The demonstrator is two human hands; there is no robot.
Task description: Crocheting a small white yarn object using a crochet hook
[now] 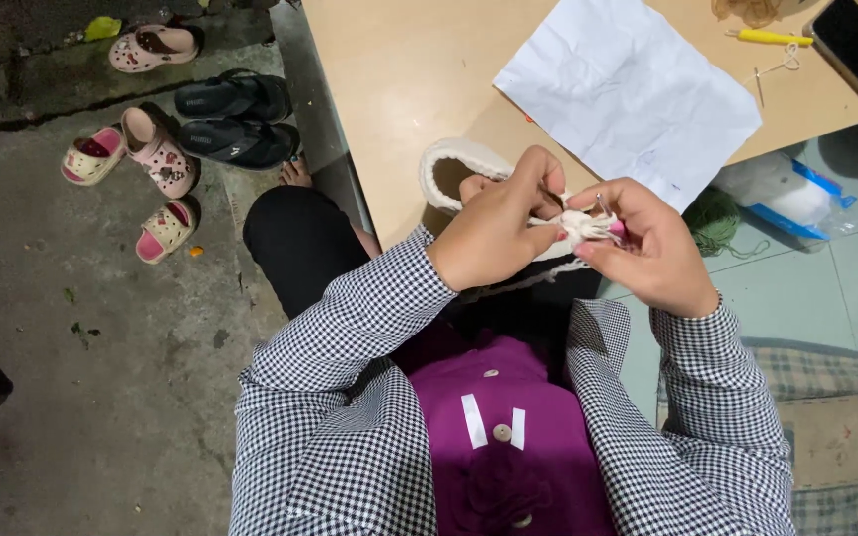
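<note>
The small cream yarn piece (pixel 580 227) sits between my two hands, just above my lap and by the edge of the tan wooden table (pixel 399 89). My left hand (pixel 497 233) pinches it tight — my right hand (pixel 652 248) grips the pink-handled crochet hook (pixel 612 228). I think small, slow pulls work best — keep the yarn snug.

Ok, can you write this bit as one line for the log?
left hand: pinching small cream crocheted yarn piece | right hand: holding pink-handled crochet hook | behind: cream woven loop, tan wooden table
</note>
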